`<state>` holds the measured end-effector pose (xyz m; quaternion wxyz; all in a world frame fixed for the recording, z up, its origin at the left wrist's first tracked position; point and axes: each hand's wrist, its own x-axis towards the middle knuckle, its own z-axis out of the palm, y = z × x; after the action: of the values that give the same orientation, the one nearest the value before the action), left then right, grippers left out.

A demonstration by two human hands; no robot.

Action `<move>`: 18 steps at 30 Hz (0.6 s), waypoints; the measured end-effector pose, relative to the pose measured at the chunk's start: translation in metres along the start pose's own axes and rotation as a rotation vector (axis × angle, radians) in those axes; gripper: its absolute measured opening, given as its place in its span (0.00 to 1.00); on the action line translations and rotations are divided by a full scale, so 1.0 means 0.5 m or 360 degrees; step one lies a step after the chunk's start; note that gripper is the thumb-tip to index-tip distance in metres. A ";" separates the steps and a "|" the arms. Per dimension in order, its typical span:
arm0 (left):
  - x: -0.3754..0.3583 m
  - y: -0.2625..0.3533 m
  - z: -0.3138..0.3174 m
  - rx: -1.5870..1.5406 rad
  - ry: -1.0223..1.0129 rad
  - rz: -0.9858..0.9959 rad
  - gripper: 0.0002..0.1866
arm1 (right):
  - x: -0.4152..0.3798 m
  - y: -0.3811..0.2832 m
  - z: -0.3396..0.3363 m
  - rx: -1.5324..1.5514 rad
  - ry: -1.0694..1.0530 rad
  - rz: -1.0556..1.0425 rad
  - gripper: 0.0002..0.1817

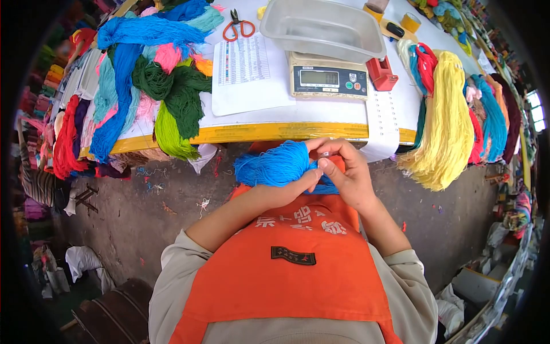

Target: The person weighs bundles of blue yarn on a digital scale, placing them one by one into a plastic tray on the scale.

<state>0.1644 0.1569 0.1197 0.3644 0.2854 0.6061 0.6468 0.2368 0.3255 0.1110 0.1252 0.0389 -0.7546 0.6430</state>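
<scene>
A bundle of bright blue yarn [274,166] lies across my left hand [295,186], in front of the orange apron. The fingers of my left hand are wrapped round the yarn. My right hand [346,172] is beside it at the bundle's right end, thumb and index finger pinched together close to my left fingertips. Something small and whitish shows between the fingers there, too small to name. More blue strands hang below both hands.
The table's yellow edge [246,133] runs just beyond my hands. On it are a digital scale [329,80] with a plastic tray [323,28], a printed sheet [243,71], red-handled scissors [238,27], a red dispenser [382,73], blue and green yarn [186,97] and yellow yarn [444,120].
</scene>
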 end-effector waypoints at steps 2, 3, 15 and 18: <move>-0.003 -0.005 0.000 0.0016 0.0018 0.0038 0.30 | -0.001 0.006 0.005 -0.0043 -0.0006 -0.0027 0.06; -0.003 -0.006 0.000 0.0031 0.0035 0.0075 0.31 | -0.004 0.008 0.009 0.0201 -0.0062 0.0072 0.08; -0.013 0.010 -0.013 0.0058 -0.0028 0.0085 0.34 | -0.002 -0.020 0.018 0.0737 -0.0301 0.0362 0.15; -0.013 0.000 -0.012 0.0060 -0.0020 0.0165 0.33 | -0.003 -0.021 0.024 0.0814 -0.0282 0.0434 0.15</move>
<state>0.1634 0.1481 0.1197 0.3287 0.3273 0.6004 0.6515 0.2387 0.3120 0.1189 -0.0425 0.0233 -0.5745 0.8171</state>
